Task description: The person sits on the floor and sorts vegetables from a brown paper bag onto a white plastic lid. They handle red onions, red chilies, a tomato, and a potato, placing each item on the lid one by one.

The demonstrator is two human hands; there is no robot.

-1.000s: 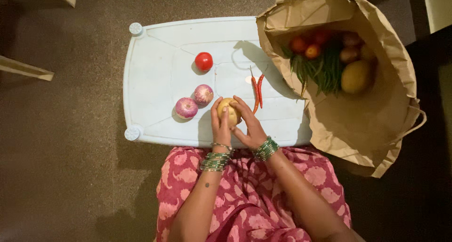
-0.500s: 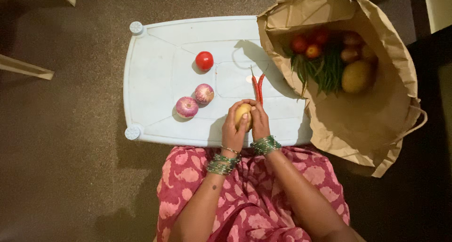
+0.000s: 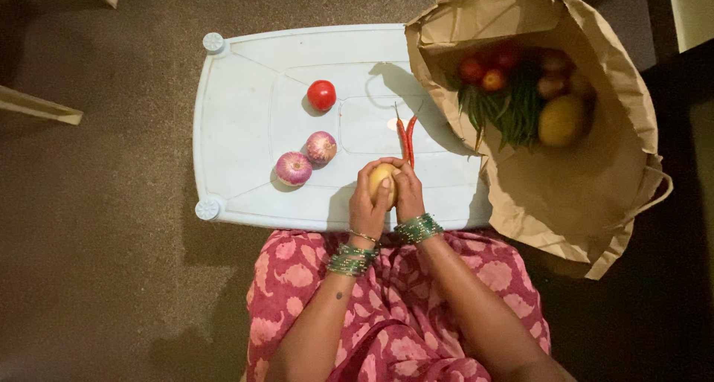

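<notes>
As the head camera looks straight down, both hands meet over the near edge of a pale blue plastic table (image 3: 238, 129) and cup a small yellow potato (image 3: 382, 180) between them. The left hand (image 3: 368, 203) wraps the potato from the left side, its fingers curled closed around it, the thumb lying across the front. The right hand (image 3: 409, 192) presses in from the right, fingers likewise bent and gripping the same potato, so the two hands touch each other around it. The potato sits just above the tabletop near the front edge; whether it rests on the surface cannot be told. Both wrists carry stacks of green bangles (image 3: 419, 229), and the forearms rise from a lap covered in pink patterned cloth (image 3: 387, 315).

Just beside the right hand, two red chillies (image 3: 406, 140) lie side by side, pointing away from the person. To the left of the hands, two purple onions (image 3: 306, 159) sit close together, and farther back a red tomato (image 3: 321, 95) stands alone near the table's middle.

At the table's right end an open brown paper bag (image 3: 580, 188) leans against it, holding green beans (image 3: 509, 110), a few tomatoes, and a large yellowish fruit (image 3: 561, 120). The floor around is dark brown carpet (image 3: 97, 241).
</notes>
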